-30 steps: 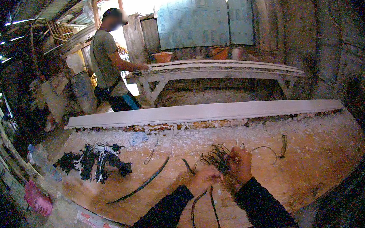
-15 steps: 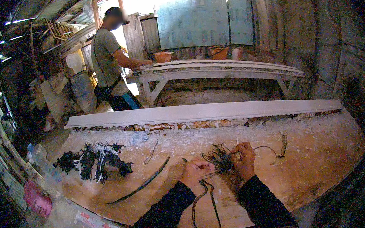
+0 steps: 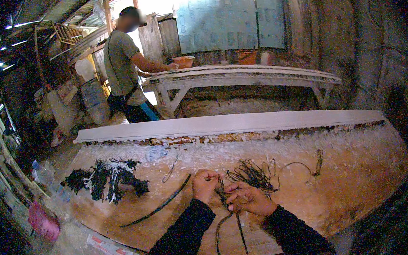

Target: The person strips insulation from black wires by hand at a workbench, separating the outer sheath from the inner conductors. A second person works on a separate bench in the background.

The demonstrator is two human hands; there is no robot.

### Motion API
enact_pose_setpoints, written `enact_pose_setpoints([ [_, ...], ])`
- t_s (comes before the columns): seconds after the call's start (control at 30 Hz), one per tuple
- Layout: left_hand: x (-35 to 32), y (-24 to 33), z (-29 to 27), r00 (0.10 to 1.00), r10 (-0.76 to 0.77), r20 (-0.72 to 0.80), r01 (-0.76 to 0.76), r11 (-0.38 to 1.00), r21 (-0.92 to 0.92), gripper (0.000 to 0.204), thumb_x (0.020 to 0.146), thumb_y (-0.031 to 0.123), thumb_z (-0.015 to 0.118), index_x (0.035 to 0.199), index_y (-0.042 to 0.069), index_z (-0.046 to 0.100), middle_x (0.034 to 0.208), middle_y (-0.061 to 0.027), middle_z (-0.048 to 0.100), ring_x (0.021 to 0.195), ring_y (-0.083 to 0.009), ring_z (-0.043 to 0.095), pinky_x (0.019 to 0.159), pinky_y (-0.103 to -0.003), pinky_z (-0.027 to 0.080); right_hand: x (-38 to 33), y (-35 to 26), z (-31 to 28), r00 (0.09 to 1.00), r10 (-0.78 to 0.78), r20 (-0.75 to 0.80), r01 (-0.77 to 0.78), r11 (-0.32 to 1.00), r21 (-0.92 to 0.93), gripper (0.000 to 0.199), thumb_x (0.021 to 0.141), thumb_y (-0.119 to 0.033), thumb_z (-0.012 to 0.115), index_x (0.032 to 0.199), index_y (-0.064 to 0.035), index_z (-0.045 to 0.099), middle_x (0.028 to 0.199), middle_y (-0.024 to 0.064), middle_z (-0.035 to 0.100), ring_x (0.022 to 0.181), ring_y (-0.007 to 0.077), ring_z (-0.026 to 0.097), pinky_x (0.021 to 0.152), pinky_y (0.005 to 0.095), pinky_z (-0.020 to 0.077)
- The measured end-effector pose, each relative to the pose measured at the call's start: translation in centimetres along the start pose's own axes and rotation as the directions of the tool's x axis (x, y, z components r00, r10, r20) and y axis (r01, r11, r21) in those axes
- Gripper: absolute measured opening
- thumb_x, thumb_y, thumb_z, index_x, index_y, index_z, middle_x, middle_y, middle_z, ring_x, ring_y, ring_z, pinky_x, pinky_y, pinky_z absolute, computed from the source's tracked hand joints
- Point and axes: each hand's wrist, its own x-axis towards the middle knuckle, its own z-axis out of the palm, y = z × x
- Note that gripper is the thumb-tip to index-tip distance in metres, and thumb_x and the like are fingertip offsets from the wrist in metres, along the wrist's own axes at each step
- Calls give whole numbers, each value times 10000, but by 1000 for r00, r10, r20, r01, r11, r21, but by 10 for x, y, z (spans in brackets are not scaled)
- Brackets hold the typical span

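My left hand [image 3: 204,185] pinches the upper part of a short bunch of dark cord [image 3: 222,188] above the tabletop. Just right of it and a little nearer, my right hand [image 3: 250,200] has its fingers closed on the lower part of the same bunch. Two limp dark strips [image 3: 218,235] trail toward the near edge from below my hands. Behind my right hand lies a loose tangle of thin dark strings [image 3: 252,174]. A long curved dark strip [image 3: 160,206] rests to the left of my left forearm.
A heap of black and white fibres [image 3: 106,179] lies at the left of the board [image 3: 345,193]. Thin string loops [image 3: 318,161] are at the right. A long white moulding [image 3: 228,124] spans the far edge. Beyond, a person [image 3: 123,61] leans over a white bench [image 3: 238,78].
My right hand has left the string tangle and come left and nearer, to the bunch by my left hand. My left hand has risen slightly. The tangle now lies spread on the board.
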Motion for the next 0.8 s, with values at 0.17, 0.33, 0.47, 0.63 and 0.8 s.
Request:
enact_pose_setpoints([
  [0.17, -12, 16, 6, 984, 172, 39, -177, 969, 174, 48, 660, 37, 638, 703, 30, 616, 698, -60, 523, 615, -158, 525, 560, -247, 426, -4, -1, -3, 1000, -16, -2, 16, 1000, -16, 75, 712, -78, 646, 755, -60, 588, 912, 43, 528, 927, 157, 491, 774, 281, 408],
  [0.33, -19, 25, 7, 969, 209, 132, -235, 945, 229, 104, 668, 75, 655, 742, 19, 607, 729, -66, 522, 680, -178, 522, 619, -259, 428, -4, 12, -8, 970, 147, -192, -67, 927, 370, 109, 713, -39, 631, 746, -52, 527, 750, 10, 545, 747, 122, 532, 707, 259, 420],
  [0.47, -19, 15, 16, 907, 281, 314, -302, 953, 18, 103, 705, 86, 632, 763, 15, 586, 770, -70, 528, 707, -192, 512, 665, -279, 422, 2, 24, -19, 856, 18, -517, -58, 996, -62, 114, 726, -7, 596, 793, -46, 512, 750, 39, 544, 717, 135, 531, 684, 257, 424],
  [0.63, -38, 20, 31, 697, 409, 589, -318, 912, -259, 101, 779, 123, 570, 795, 24, 561, 794, -49, 523, 726, -168, 516, 665, -292, 425, -1, 17, -24, 676, -65, -734, -241, 922, -304, 135, 718, 21, 566, 829, -35, 512, 760, 81, 542, 700, 174, 530, 667, 266, 424],
  [0.8, -55, 45, 26, 663, 200, 721, 66, 944, -322, 135, 817, 169, 536, 860, 40, 539, 788, -4, 508, 667, -87, 517, 504, -224, 450, 3, -3, -26, 739, -162, -653, -67, 948, -311, 129, 713, 6, 560, 832, -33, 526, 740, 78, 530, 690, 190, 510, 645, 277, 416],
])
